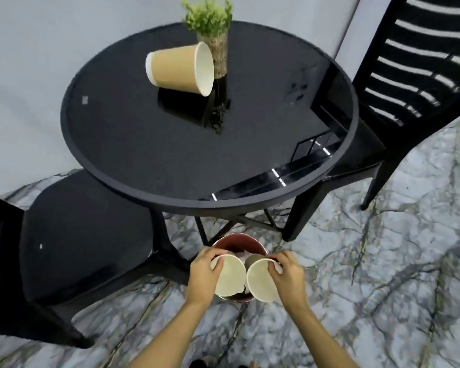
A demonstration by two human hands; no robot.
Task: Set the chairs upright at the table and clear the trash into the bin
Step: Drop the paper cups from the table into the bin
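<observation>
A: What is sitting at the left of the frame?

B: A black chair (85, 235) is standing upright at lower left, its seat tucked partly under the round black bench (133, 144).

A: And on the bench?

B: A tan cup (175, 68) is lying on its side at upper centre, its open mouth touching a small plant (210, 27) in a pot.

A: What are the hands doing?

B: The left hand (203, 277) is closing around a white-lined cup (230, 274) by its rim, at lower centre. Just right of it, the right hand (287, 274) is gripping a second cup (262, 280) the same way. Both cups are hovering over the mouth of a red bin (237, 243) standing on the marble floor (383, 261) below the bench edge, and they are touching each other.

A: And the right side?

B: Another chair (422, 75) is standing upright at upper right, slatted back showing.
</observation>
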